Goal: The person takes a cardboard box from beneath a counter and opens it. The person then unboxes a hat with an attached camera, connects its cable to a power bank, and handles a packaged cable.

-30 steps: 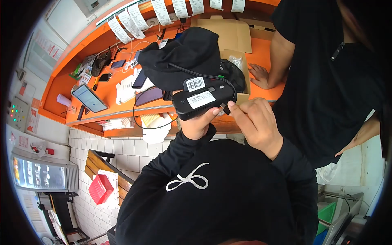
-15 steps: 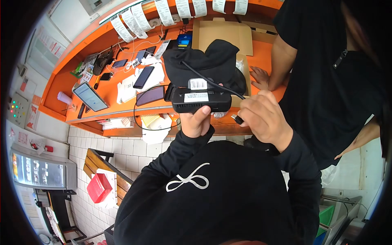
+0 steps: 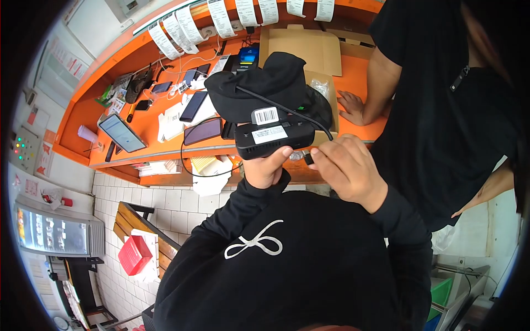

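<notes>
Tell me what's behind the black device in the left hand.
Black fabric rises behind the black device; beyond it, an open cardboard box sits on the orange counter. The part of the counter that the fabric covers cannot be seen.

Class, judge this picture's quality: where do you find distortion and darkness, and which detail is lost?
Head view: wide-angle distortion bows the orange counter; head view: black vignetting swallows the corners; head view: the display cabinet looks washed out; head view: text on the black device is too small to read.
</notes>
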Available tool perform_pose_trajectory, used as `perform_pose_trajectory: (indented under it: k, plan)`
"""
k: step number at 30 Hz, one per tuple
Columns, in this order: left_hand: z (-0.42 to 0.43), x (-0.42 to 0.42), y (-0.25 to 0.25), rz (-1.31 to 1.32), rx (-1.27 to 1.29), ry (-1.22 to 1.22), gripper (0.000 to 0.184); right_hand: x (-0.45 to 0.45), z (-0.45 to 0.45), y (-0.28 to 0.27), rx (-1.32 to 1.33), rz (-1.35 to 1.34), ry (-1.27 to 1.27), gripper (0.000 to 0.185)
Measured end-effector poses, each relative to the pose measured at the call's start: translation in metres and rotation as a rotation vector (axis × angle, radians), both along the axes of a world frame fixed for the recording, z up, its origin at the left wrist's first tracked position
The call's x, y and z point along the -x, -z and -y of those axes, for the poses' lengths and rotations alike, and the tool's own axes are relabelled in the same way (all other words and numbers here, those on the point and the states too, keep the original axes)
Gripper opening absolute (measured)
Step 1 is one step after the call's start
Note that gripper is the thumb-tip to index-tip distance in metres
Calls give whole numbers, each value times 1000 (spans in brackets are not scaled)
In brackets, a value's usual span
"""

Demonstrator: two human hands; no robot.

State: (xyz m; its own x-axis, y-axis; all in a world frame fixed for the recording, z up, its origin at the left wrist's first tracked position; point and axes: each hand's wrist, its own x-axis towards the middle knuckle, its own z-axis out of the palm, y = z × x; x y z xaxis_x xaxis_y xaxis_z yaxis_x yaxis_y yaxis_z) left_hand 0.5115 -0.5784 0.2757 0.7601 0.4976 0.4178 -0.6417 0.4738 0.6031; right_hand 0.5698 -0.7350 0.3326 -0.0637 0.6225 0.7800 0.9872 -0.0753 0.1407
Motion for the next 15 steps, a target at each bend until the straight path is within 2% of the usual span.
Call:
perform_pose_trajectory:
  k: [2,7,15]
  plan:
    - [3,0,-3,46,-41,40,45,0,-6,4,-12,2,11,28]
    - [7,-3,-7,109,-59,-37,45,0,-8,3,-30,-5,25,27]
    - [-6,1,3,-85,-258,-59,43,8,-5,-2,65,-104,120,25]
